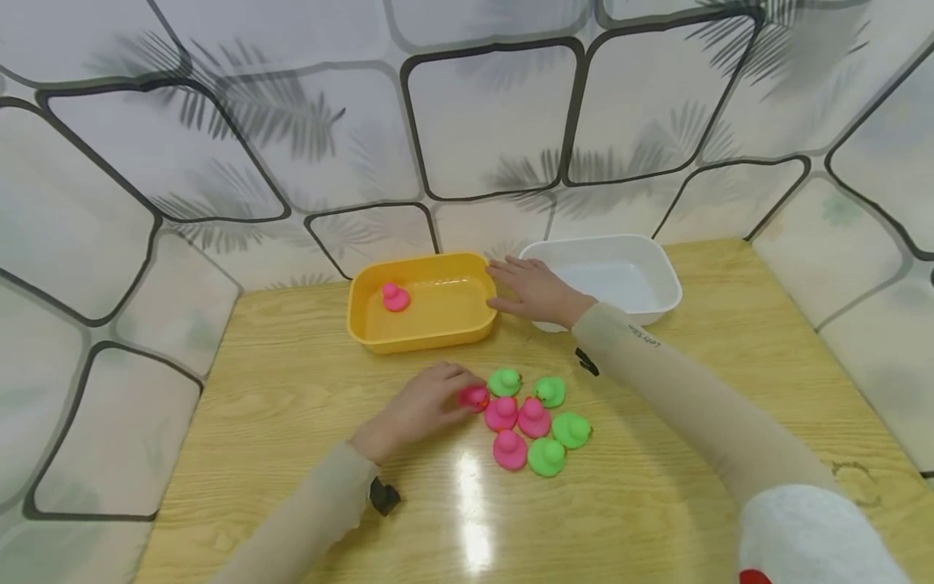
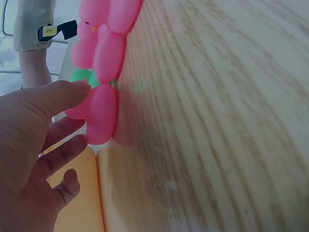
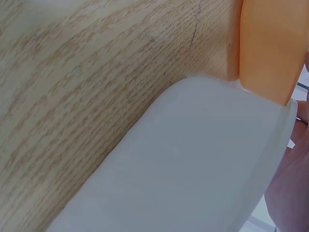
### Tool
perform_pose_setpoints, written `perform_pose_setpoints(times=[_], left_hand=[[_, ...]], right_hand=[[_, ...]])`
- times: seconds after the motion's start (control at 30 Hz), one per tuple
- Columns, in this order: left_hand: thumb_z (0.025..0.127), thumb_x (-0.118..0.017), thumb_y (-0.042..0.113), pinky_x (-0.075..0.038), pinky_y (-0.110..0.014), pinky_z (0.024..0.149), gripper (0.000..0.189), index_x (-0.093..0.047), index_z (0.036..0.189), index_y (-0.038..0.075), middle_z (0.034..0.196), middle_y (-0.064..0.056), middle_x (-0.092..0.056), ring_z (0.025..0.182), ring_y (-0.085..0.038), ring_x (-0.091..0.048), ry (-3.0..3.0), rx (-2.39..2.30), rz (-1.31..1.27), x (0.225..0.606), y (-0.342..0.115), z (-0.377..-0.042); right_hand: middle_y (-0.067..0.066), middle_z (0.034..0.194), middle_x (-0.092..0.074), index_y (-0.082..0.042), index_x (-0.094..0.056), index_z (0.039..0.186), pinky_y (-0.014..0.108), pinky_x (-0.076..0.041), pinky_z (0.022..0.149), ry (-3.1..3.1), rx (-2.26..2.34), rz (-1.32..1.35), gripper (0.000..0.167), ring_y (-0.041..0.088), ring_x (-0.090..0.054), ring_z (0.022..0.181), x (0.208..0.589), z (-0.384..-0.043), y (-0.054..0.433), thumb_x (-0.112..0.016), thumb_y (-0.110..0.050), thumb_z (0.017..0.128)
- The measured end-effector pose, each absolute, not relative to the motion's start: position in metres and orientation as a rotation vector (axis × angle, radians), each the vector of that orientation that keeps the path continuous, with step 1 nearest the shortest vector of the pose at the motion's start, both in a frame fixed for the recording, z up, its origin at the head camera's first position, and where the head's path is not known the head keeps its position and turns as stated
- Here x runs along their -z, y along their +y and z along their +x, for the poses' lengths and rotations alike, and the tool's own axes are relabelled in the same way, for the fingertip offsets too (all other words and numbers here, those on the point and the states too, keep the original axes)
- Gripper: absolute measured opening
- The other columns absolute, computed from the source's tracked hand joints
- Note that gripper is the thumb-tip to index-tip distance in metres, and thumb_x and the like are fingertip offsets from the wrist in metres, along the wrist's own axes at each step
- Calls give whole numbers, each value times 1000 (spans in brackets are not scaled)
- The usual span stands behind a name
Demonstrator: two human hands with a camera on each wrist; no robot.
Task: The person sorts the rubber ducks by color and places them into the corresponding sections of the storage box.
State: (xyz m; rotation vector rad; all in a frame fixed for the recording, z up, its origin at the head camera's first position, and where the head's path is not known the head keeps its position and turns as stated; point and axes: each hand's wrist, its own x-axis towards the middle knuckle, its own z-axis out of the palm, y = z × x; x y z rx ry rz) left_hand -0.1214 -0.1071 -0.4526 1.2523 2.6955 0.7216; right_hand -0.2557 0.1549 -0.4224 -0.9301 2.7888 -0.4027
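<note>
My left hand (image 1: 426, 405) reaches in from the left and pinches a pink rubber duck (image 1: 474, 397) at the left edge of a duck cluster. In the left wrist view the thumb and fingers lie about that duck (image 2: 102, 116), which sits low on the wood. My right hand (image 1: 538, 290) lies over the near left corner of the white tub (image 1: 660, 304), fingers extended towards the right rim of the yellow tub (image 1: 419, 344). Another pink duck (image 1: 395, 298) sits inside the yellow tub. Only part of the right hand (image 3: 289, 186) shows in its wrist view.
Beside the left hand stand more pink ducks (image 1: 509, 449) and several green ducks (image 1: 546, 457), close together on the wooden table (image 1: 277, 405). A patterned wall covering (image 1: 489, 122) rises behind the tubs and at both sides.
</note>
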Motion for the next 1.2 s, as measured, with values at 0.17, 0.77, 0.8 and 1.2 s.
perform_pose_setpoints(times=[0.17,0.77,0.8,1.2], left_hand=[[97,-77,24,-52,-41,101,34,-71,128,12,124,-3,-70,114,-21,-63,2707,-719,1226,455,-106,-120],[97,-77,25,-52,-43,101,33,-72,125,11,121,-4,-70,114,-23,-64,2725,-686,1158,449,-119,-117],[96,-77,26,-53,-42,101,33,-73,125,11,121,-5,-70,114,-23,-64,2731,-686,1158,448,-121,-116],[93,-80,21,-56,-44,94,34,-73,123,8,117,-6,-70,107,-24,-65,2800,-738,1115,430,-144,-109]], right_hand=[[16,168,-31,-3,-33,162,60,-18,125,2783,395,-940,72,41,-22,156,421,-255,154,-52,-46,108],[17,167,-33,-2,-35,161,59,-18,124,2796,423,-936,71,41,-25,155,420,-254,159,-52,-46,108],[18,167,-33,-2,-35,161,59,-19,124,2796,424,-940,71,41,-25,155,420,-254,160,-52,-46,108],[18,168,-31,-2,-34,161,59,-15,125,2782,474,-956,71,41,-22,156,424,-256,159,-52,-45,108]])
